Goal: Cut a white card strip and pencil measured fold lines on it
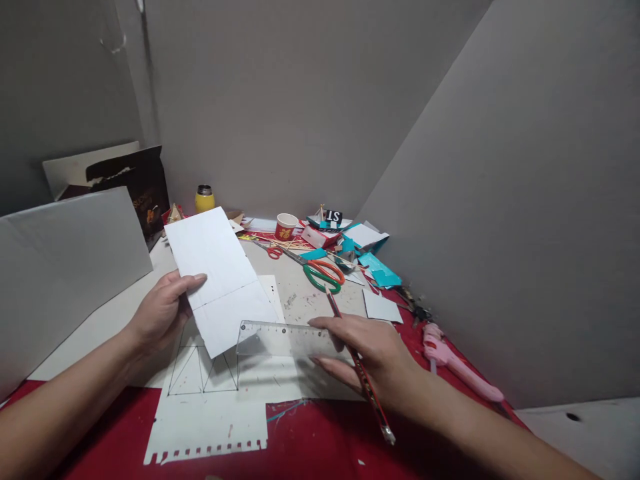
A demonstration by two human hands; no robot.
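Observation:
My left hand (163, 303) pinches the left edge of a white card (220, 273), thumb on top. A pencil line crosses the card, which is held tilted above the table. In my right hand (370, 343) is a clear plastic ruler (280, 340), gripped near its right end between thumb and fingers. A dark red-striped pencil (367, 383) is tucked in the same hand, its tip pointing away from me. Below both lies a torn-edged paper sheet (215, 423) with ruled lines and triangles, partly hidden by the card.
Green-and-orange scissors (323, 275) and smaller red-handled scissors (274, 252) lie beyond the hands. Behind stand a red paper cup (287, 227) and a yellow jar (205, 199). Blue card scraps (380, 269) are at right, near a pink glue gun (460, 367). A white board (75, 267) stands left.

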